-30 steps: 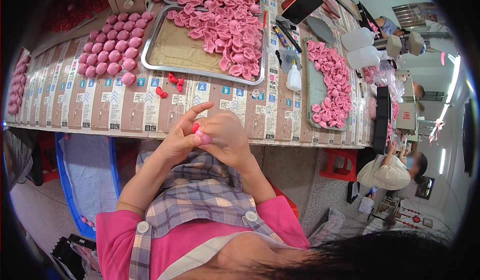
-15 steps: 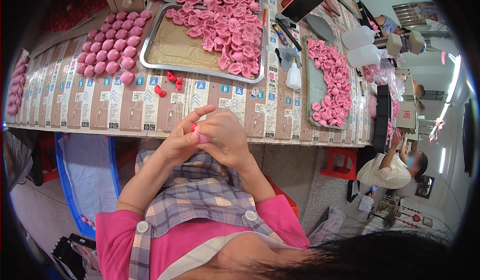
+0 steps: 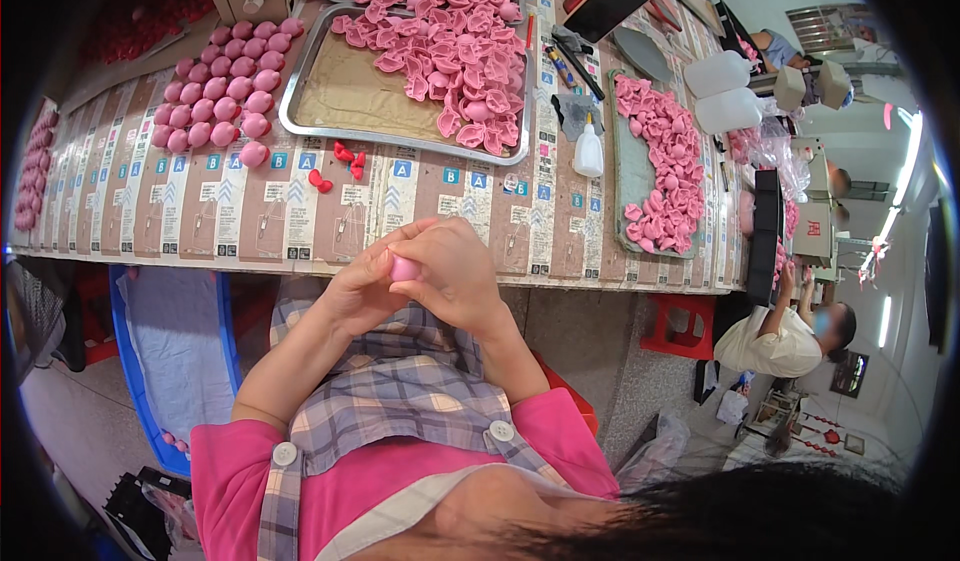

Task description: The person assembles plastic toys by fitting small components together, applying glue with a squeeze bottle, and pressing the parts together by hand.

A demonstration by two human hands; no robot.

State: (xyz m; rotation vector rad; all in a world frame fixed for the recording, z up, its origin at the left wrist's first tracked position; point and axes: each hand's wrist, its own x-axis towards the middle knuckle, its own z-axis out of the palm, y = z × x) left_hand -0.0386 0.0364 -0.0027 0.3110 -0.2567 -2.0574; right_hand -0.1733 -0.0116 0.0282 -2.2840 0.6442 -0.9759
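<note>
So the biggest thing here is the long table (image 3: pixel 250 231), covered in a printed sheet and running nearly the whole width of the view. Under its near edge, left of the person, there's a blue bin (image 3: pixel 130 361) with pale cloth in it.

Up top, a steel tray (image 3: pixel 400 143) sits back from the near edge, with pink shells (image 3: pixel 450 71) heaped over its far and right sides and brown lining showing in its near left corner. Just off that tray's left edge is a block of pink balls (image 3: pixel 225 111) in rows, pretty tidy tbh. A smaller greenish tray (image 3: pixel 628 176), also loaded with pink shells, is toward the table's right end, its near edge not far from the table's own.

Both hands are together at about the middle of the near edge: the left hand (image 3: pixel 355 293) and right hand (image 3: pixel 452 271) are curled against each other, pinching one small pink ball between their fingertips. Can't really tell if it's over the table or just off it, and some left fingers are hidden behind the right.

There's a white squeeze bottle (image 3: pixel 588 151) standing between the two trays. Tiniest stuff: a few red pieces (image 3: pixel 320 182) just off the steel tray's near edge, toward its left corner.
</note>
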